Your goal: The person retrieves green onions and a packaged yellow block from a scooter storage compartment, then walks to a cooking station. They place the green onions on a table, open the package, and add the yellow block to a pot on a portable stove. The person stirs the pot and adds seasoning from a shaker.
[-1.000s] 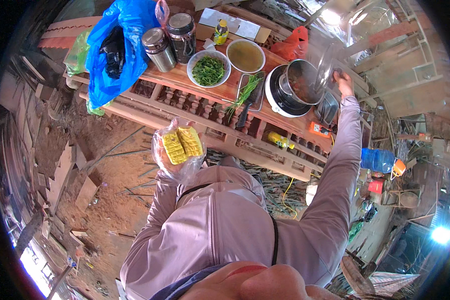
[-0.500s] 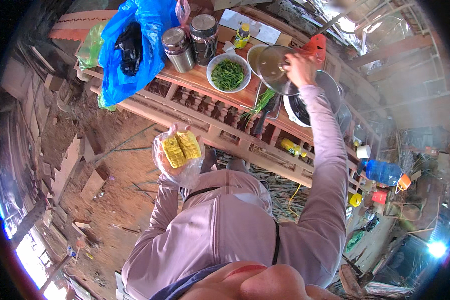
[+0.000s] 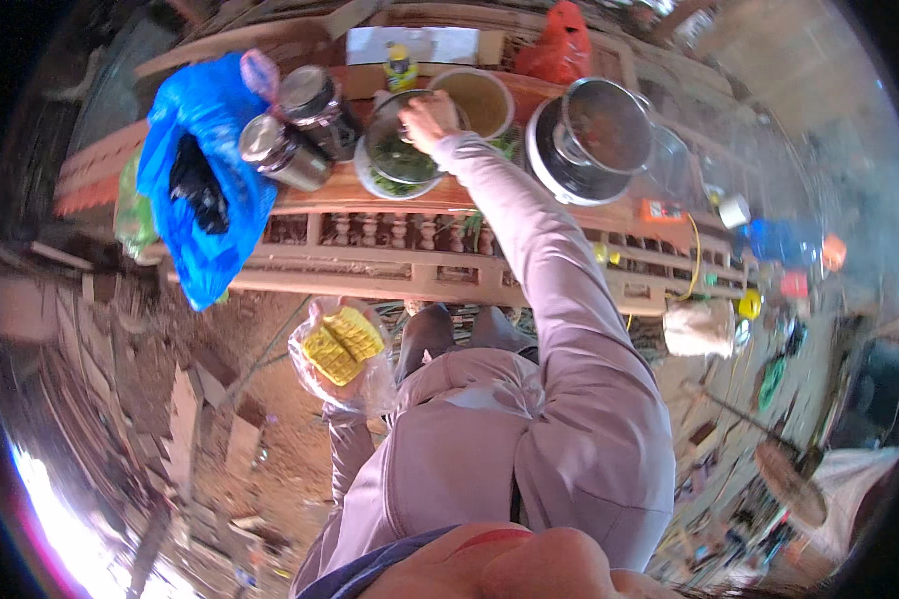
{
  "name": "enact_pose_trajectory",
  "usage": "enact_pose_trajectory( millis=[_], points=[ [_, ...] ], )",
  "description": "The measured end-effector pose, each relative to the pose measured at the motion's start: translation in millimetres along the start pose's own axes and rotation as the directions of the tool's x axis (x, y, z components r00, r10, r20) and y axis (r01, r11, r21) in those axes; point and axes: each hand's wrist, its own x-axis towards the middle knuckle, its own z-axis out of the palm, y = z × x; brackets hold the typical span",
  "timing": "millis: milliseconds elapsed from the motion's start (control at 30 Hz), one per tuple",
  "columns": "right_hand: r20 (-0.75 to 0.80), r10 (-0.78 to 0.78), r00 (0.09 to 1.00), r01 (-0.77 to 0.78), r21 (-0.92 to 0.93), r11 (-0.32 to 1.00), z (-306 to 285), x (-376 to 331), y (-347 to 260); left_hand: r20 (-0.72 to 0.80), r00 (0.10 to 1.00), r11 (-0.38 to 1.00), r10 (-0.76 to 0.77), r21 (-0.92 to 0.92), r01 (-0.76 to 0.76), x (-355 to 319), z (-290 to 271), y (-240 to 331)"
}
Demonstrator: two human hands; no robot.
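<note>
My left hand [image 3: 322, 309] holds a clear plastic bag with two yellow blocks of dried noodles [image 3: 342, 345] in it, low in front of the wooden bench. The bag covers much of that hand. My right hand [image 3: 432, 122] reaches across the bench and grips a round glass lid [image 3: 402, 158] by its knob. The lid is over the white bowl of green leafy vegetables [image 3: 392, 190], whose greens show through the glass; I cannot tell whether it touches the bowl. A steel pot [image 3: 609, 130] stands uncovered on a white electric cooker [image 3: 541, 165] to the right.
Another bowl [image 3: 479, 100] stands behind the lid. Two steel flasks [image 3: 288, 155], a blue plastic bag [image 3: 225, 200] and a yellow-labelled bottle [image 3: 400, 72] are to the left. A red bag [image 3: 559, 45] lies at the back. Wood scraps litter the floor [image 3: 280, 399].
My right hand has carried the lid leftward from beside the pot to above the bowl of greens. The view has turned toward the bench's right part. My left hand still holds the noodles.
</note>
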Motion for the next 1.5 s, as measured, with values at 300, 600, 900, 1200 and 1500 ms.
enact_pose_trajectory(
  millis=[300, 600, 900, 1200, 1500],
  points=[
    [-0.250, 0.123, 0.960, -0.094, 0.126, 0.988, -20.4, -48.0, -3.9, 0.203, 0.979, 1.000, -0.013, 0.010, 0.011, 14.7, -18.4, -19.4],
    [-0.325, 0.371, 0.870, -0.192, 0.469, 0.862, -27.6, -280.6, 15.6, 0.340, 0.933, 0.991, -0.117, -0.027, 0.134, 37.2, 10.8, -57.2],
    [-0.277, 0.861, 0.427, -0.846, 0.213, 0.488, 41.4, -457.2, 312.5, 0.348, 0.926, 0.986, -0.149, -0.017, 0.165, 12.0, 38.4, -120.7],
    [0.159, 0.144, 0.977, -0.125, -0.119, 0.985, 85.9, -406.1, 412.3, 0.097, 0.976, 0.981, -0.195, 0.031, 0.193, -31.2, 73.4, -206.5],
    [-0.642, 0.557, 0.528, -0.275, 0.491, 0.827, -47.8, -364.1, 373.6, 0.185, 0.923, 0.921, -0.337, -0.140, 0.364, -32.9, 56.3, -218.9]
  ],
)
